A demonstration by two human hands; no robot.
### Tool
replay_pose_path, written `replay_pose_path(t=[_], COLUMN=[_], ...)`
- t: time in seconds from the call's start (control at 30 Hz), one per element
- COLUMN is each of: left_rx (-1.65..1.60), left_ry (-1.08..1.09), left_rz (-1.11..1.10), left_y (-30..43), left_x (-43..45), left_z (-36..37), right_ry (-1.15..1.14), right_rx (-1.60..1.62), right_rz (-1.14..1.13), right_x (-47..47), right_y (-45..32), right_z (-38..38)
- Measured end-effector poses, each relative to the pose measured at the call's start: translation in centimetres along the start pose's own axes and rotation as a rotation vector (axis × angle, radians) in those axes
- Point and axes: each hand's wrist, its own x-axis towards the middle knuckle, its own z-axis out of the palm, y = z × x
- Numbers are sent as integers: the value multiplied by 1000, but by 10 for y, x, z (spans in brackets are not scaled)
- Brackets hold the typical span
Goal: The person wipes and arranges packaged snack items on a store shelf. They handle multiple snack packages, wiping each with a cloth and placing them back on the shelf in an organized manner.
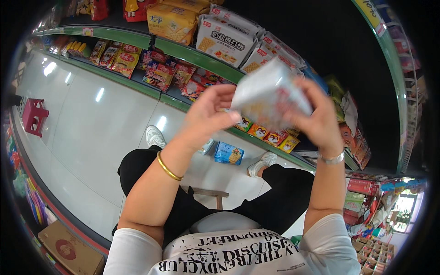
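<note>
A white plastic biscuit pack [271,92], blurred by motion, is held up before the store shelf. My right hand [318,113] grips its right side, thumb on the front face. At its left edge is my left hand [216,110], fingers curled and thumb apart; whether it touches the pack is unclear. Behind stand white soda biscuit packs [225,41] in a row, with a yellow biscuit pack [173,22] to their left. On the floor below my hands lies a blue biscuit pack [229,153], and a pale pack beside it is partly hidden by my left forearm.
Small snack bags [158,75] fill the lower shelf behind its green edge [123,84]. A wooden stool [209,193] shows between my legs. At the left stands a pink plastic stool [34,117]; a cardboard box [70,249] sits at lower left. More packs [355,141] stand at the right.
</note>
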Motion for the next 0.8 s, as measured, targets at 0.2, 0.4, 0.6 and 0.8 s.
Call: replay_pose_path(t=[0.2, 0.4, 0.6, 0.8], left_rx=[14, 42, -11, -43], left_ry=[138, 111, 108, 97], left_rz=[-41, -67, -92, -107], left_y=[1, 0, 3, 3], left_x=[3, 8, 7, 9], left_z=[-9, -5, -3, -3], right_ry=[570, 322, 61, -98], right_rx=[-584, -504, -225, -220], right_rz=[-290, -162, 73, 177], right_x=[91, 160, 169, 169], right_y=[41, 115, 134, 136], right_z=[-58, -78, -65, -71])
